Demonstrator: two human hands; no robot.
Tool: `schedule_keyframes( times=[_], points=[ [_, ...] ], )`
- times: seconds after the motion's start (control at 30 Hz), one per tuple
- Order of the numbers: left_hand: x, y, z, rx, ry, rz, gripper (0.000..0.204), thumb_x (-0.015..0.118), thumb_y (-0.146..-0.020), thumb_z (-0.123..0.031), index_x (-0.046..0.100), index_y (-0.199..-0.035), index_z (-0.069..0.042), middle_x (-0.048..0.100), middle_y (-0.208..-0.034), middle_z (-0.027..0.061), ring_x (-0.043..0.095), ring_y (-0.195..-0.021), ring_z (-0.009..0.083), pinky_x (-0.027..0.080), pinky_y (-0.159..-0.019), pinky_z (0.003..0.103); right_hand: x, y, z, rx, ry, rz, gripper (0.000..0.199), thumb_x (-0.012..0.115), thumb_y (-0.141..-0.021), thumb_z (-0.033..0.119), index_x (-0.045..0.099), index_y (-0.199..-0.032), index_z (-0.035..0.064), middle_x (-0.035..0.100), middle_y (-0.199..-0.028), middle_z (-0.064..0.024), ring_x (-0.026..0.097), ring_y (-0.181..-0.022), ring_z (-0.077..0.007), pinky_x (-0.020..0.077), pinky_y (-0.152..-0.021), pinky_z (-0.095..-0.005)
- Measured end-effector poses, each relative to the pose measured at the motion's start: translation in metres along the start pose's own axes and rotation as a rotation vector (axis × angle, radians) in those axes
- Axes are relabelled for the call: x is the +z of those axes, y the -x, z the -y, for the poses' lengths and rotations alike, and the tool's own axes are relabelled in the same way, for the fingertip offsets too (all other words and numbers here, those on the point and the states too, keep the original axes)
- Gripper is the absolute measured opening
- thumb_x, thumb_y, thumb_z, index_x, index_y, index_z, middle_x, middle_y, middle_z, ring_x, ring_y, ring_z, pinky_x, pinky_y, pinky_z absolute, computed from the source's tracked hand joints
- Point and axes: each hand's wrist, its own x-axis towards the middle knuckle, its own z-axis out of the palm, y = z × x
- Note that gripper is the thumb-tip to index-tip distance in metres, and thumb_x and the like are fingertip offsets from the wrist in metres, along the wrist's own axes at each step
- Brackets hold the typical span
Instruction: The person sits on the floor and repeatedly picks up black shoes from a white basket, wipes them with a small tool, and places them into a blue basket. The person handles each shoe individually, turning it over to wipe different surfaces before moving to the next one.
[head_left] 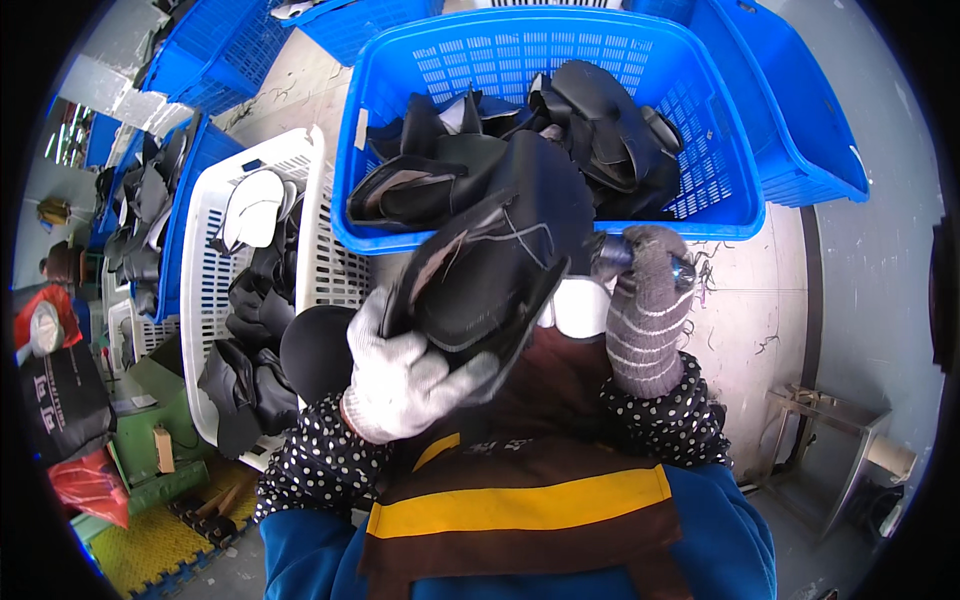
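Observation:
My left hand, in a white glove, grips the near left edge of a black shoe upper. The upper is tilted, its opening faces me, and a loose pale thread lies across it. Right of it, my right hand, in a grey striped knit glove, is closed around a dark cylindrical tool with a shiny end; its exact kind is not clear. A white rounded piece shows below the upper, beside the right hand. Close to my left wrist is a black rounded piece.
Ahead stands a blue basket holding several black uppers. A white basket with more black pieces stands at left. Another blue basket is at far right, near a metal stand. Thread scraps litter the floor.

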Motion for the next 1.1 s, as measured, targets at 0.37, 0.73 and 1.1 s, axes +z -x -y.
schedule_keyframes(
  times=[0.37,0.73,1.1],
  points=[
    [0.002,0.026,-0.014,0.06,-0.118,0.111,0.04,0.07,-0.074,-0.022,0.072,-0.11,-0.038,0.069,-0.095,-0.0084,0.066,-0.098,0.0183,0.044,-0.101,0.063,-0.013,-0.013,-0.004,0.182,0.067,0.018,0.022,0.073,-0.094,0.023,0.066,-0.095,0.0017,0.068,-0.077,-0.0079,0.064,-0.062,-0.0143,0.0487,-0.053,-0.026],
    [0.008,0.017,-0.012,0.031,-0.042,0.028,0.046,0.067,-0.066,-0.018,0.076,-0.107,-0.036,0.058,-0.076,-0.0121,0.056,-0.077,0.0125,0.048,-0.08,0.054,-0.001,0.002,0.037,0.001,0.161,0.202,0.004,0.067,-0.097,0.001,0.064,-0.095,0.0018,0.067,-0.085,-0.0078,0.066,-0.069,-0.0149,0.0533,-0.059,-0.0272],
    [-0.004,0.002,-0.019,0.082,-0.071,-0.001,0.042,0.066,-0.066,-0.019,0.077,-0.105,-0.032,0.064,-0.084,-0.0113,0.06,-0.083,0.013,0.049,-0.078,0.052,0.0,0.052,0.048,-0.276,0.691,0.595,0.029,0.086,-0.075,0.007,0.074,-0.102,0.009,0.071,-0.09,-0.0101,0.071,-0.085,-0.0298,0.0557,-0.07,-0.0403]
  ],
)
